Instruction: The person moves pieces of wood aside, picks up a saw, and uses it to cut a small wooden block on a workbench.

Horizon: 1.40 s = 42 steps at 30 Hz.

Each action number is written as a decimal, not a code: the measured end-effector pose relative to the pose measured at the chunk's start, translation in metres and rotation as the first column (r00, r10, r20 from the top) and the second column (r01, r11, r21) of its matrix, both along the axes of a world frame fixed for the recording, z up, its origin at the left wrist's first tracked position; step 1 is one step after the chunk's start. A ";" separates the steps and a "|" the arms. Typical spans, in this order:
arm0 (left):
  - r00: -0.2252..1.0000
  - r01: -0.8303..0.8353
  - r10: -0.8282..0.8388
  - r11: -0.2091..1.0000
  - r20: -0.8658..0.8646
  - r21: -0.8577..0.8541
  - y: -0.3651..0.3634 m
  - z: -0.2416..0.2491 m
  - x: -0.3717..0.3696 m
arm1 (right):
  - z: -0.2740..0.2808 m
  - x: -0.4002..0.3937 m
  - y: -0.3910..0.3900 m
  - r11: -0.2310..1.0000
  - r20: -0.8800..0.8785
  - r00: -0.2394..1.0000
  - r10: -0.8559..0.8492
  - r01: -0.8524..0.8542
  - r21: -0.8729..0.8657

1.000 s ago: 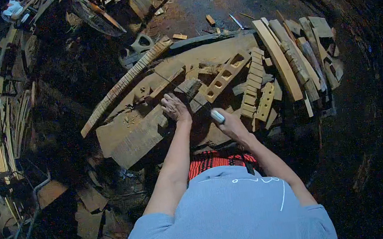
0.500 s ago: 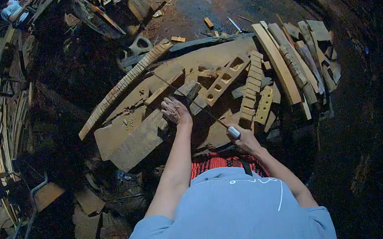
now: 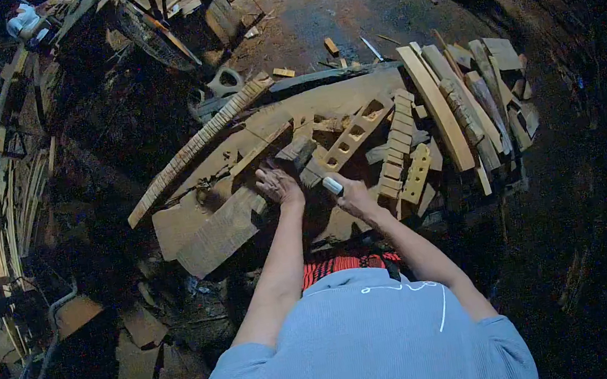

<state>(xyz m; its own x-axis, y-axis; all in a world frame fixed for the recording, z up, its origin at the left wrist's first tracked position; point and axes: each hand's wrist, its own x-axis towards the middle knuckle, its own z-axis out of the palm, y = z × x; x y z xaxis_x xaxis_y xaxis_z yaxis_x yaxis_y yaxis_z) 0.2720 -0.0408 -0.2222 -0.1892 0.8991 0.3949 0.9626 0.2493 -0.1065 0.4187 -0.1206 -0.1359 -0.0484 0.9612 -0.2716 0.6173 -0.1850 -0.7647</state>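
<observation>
A person's right hand [image 3: 356, 198] closes around a pale handle [image 3: 333, 185] just on the near side of a holed block [image 3: 359, 136], amid timber on a work bench [image 3: 374, 82]. The handle's long axis runs on a slant, its far end pointing forward and to the left, past the holed block's left end; what extends ahead of it is too indistinct to tell. The left hand [image 3: 277, 184], left of the holed block, lies over wood with its fingers bent; whether it grips anything cannot be told. A grey block [image 3: 297, 149] sits just left of the holed block. To the holed block's right lie a notched strip [image 3: 398, 148], a yellow block [image 3: 416, 174] with round holes and slanting boards [image 3: 434, 107]. Well to its left stretches a long notched beam [image 3: 199, 151].
</observation>
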 end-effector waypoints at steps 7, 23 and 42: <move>0.970 -0.005 0.005 1.000 0.245 0.000 0.006 -0.005 -0.002 | 0.003 0.029 -0.069 0.997 -0.162 0.985 -0.061 0.069 0.045; 0.998 -0.034 0.023 0.982 0.060 0.185 0.011 -0.025 -0.003 | -0.001 0.055 -0.082 0.996 -0.159 0.987 -0.034 0.020 -0.092; 0.990 0.102 -0.107 0.993 0.089 0.055 0.007 -0.001 -0.008 | 0.020 0.016 -0.046 0.995 -0.074 0.992 -0.098 0.097 -0.024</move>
